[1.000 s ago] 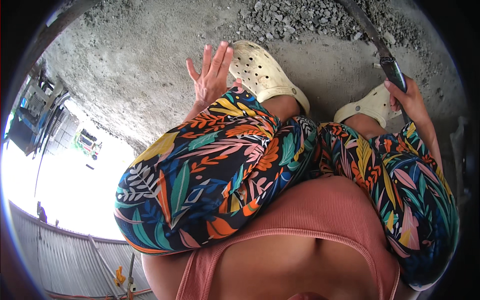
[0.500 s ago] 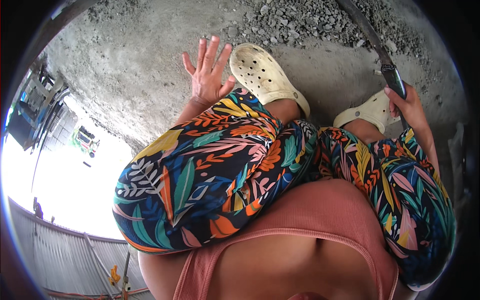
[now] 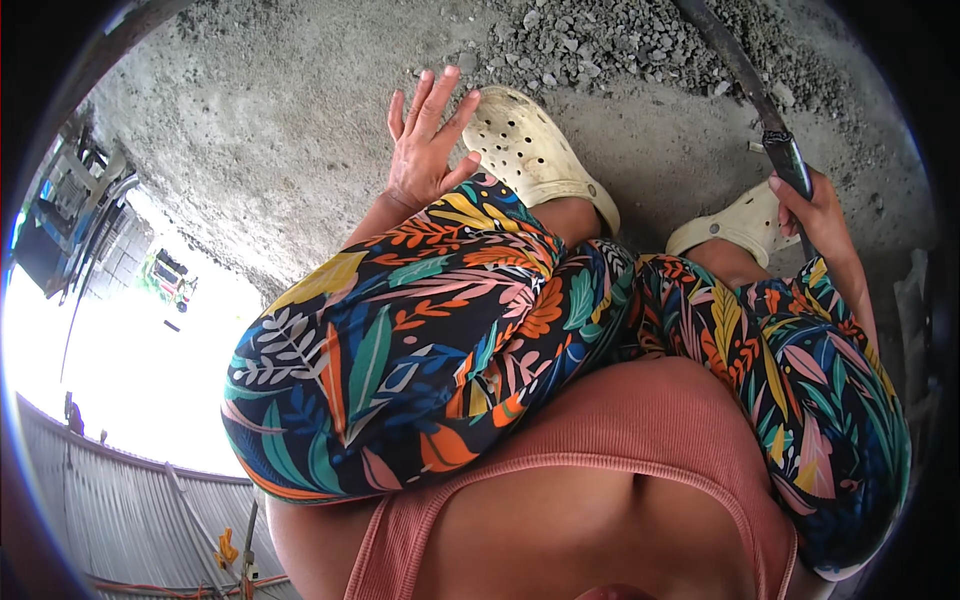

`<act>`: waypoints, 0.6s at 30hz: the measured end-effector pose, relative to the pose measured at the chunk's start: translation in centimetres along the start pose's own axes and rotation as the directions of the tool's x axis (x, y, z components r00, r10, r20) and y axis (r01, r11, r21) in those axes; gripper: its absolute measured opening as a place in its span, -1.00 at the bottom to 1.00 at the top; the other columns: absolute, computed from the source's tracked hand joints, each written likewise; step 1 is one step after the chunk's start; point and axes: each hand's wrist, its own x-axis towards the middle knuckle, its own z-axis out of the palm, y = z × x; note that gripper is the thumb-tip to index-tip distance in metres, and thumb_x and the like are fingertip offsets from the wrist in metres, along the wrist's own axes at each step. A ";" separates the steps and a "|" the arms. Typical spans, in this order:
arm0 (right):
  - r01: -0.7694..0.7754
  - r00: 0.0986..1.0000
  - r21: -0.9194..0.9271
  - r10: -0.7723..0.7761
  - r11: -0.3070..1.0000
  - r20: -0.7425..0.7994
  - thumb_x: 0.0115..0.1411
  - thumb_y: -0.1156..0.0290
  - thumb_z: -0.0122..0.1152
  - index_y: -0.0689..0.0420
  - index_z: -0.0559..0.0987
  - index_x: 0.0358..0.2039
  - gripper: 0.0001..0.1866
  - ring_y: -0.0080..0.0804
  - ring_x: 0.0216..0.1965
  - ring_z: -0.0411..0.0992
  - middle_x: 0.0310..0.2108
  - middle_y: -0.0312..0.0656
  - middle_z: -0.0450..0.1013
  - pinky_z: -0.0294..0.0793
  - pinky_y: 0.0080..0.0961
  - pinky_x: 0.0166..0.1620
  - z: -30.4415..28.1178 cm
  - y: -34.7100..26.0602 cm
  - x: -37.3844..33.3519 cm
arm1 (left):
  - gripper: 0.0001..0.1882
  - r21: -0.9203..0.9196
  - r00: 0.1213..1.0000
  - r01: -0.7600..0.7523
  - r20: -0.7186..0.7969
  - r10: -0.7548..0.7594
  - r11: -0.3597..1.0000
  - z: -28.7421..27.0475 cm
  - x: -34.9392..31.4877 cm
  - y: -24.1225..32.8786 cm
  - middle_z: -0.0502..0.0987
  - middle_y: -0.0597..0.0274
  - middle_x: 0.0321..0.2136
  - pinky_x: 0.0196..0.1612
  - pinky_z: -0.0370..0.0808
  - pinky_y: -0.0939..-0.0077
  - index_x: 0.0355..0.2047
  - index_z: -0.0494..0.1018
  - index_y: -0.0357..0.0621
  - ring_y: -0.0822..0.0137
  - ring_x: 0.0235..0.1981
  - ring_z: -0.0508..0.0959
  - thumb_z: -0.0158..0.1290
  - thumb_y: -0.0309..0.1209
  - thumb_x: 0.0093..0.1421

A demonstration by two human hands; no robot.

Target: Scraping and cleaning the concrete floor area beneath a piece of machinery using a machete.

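Note:
My left hand (image 3: 424,150) is held up empty past my left knee, its fingers spread. The fingers reach over the grey ground, and the thumb side comes close to a cream clog (image 3: 522,140) on my left foot. At the right, my right hand (image 3: 818,212) is closed round the black handle of a long, dark, slightly curved knife (image 3: 742,72). Its blade runs up and left past the top edge, so the tip is hidden. A second cream clog (image 3: 728,222), on my right foot, is partly behind that hand.
A pile of grey gravel (image 3: 620,45) lies ahead on the rough ground (image 3: 270,120), under the blade. Corrugated metal sheeting (image 3: 120,510) stands at the lower left, with an orange cord (image 3: 150,588) near it. My patterned trouser legs (image 3: 400,350) fill the middle.
My left hand has shifted slightly to the right, nearer the clog, and its fingers lean more to the right. My right hand and the knife stay in place.

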 end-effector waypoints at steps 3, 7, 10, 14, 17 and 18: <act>-0.010 1.000 -0.011 0.010 1.000 -0.011 0.15 0.12 0.20 0.29 0.45 -0.38 -0.59 -0.59 -0.74 0.35 -0.73 -0.30 0.35 0.32 -0.66 -0.65 -0.4 0.0 -0.4 | -0.29 0.010 1.000 -0.005 0.025 0.005 1.000 0.0 0.5 0.2 -0.06 0.14 0.34 0.29 -0.34 -0.02 0.20 0.29 0.06 0.09 0.36 -0.12 -0.41 0.22 0.26; -0.004 1.000 -0.010 0.004 1.000 -0.006 0.14 0.11 0.20 0.29 0.44 -0.39 -0.59 -0.59 -0.74 0.35 -0.73 -0.30 0.35 0.31 -0.66 -0.65 -0.1 0.0 -0.1 | -0.36 -0.009 1.000 0.008 -0.011 -0.008 1.000 -0.6 0.9 0.1 -0.05 0.13 0.33 0.30 -0.34 0.01 0.13 0.38 0.09 0.09 0.36 -0.08 -0.41 0.15 0.27; -0.003 1.000 -0.002 0.003 1.000 0.004 0.15 0.11 0.21 0.28 0.44 -0.39 -0.59 -0.60 -0.74 0.35 -0.73 -0.30 0.35 0.31 -0.67 -0.65 0.0 0.1 0.0 | -0.54 -0.018 0.996 0.022 -0.088 -0.023 1.000 -1.3 1.6 -1.1 0.05 0.12 0.30 0.29 -0.35 -0.05 -0.07 0.56 0.13 0.04 0.34 -0.05 -0.22 -0.04 0.19; -0.003 1.000 0.004 0.003 1.000 -0.010 0.15 0.11 0.20 0.27 0.44 -0.39 -0.59 -0.60 -0.74 0.34 -0.72 -0.31 0.35 0.31 -0.67 -0.64 0.2 -0.1 -0.2 | -0.61 -0.050 0.955 0.063 -0.286 -0.074 0.997 -3.0 3.0 -2.7 0.21 0.15 0.23 0.30 -0.35 0.03 -0.41 0.67 0.14 0.06 0.31 0.04 -0.21 -0.22 0.16; -0.010 1.000 0.000 0.010 1.000 -0.010 0.16 0.12 0.20 0.27 0.45 -0.38 -0.60 -0.60 -0.74 0.34 -0.72 -0.31 0.35 0.31 -0.67 -0.64 -0.1 -0.1 -0.2 | -0.43 0.071 0.963 0.065 -0.265 -0.044 0.995 -3.7 3.3 -3.0 0.23 0.22 0.23 0.30 -0.23 0.08 -0.31 0.66 0.11 0.14 0.30 0.09 -0.45 -0.17 0.28; -0.012 1.000 -0.006 0.012 1.000 -0.004 0.16 0.12 0.20 0.27 0.45 -0.37 -0.60 -0.60 -0.74 0.34 -0.72 -0.31 0.35 0.31 -0.67 -0.64 -0.1 0.2 -0.1 | -0.43 0.074 0.963 0.065 -0.265 -0.043 0.995 -3.7 3.3 -3.0 0.23 0.22 0.23 0.30 -0.23 0.08 -0.31 0.66 0.11 0.14 0.30 0.09 -0.45 -0.17 0.28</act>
